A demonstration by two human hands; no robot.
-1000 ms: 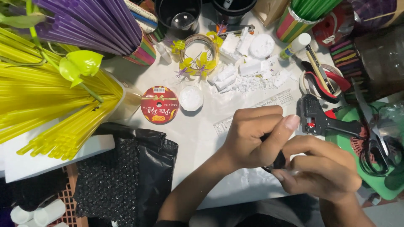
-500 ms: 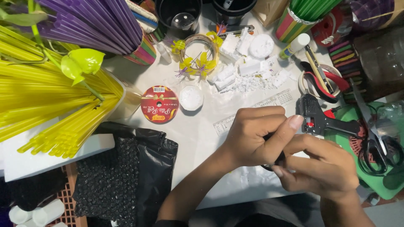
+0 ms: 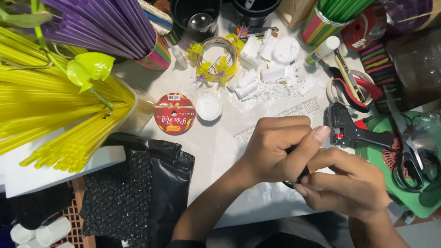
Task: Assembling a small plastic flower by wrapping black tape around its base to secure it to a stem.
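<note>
Small dark object (image 3: 294,180) pinched between fingertips of left hand (image 3: 275,149) and right hand (image 3: 349,186), above white table (image 3: 220,147). Fingers curled, pressed together. Black glue gun (image 3: 353,131) just beside; red ribbon spool (image 3: 174,113) farther left.

The left hand (image 3: 275,149) is curled, its fingers (image 3: 317,138) stretched over the right hand (image 3: 349,183). The right hand lies just under it, fingers bent and pinched together. Both forearms come from below.
</note>
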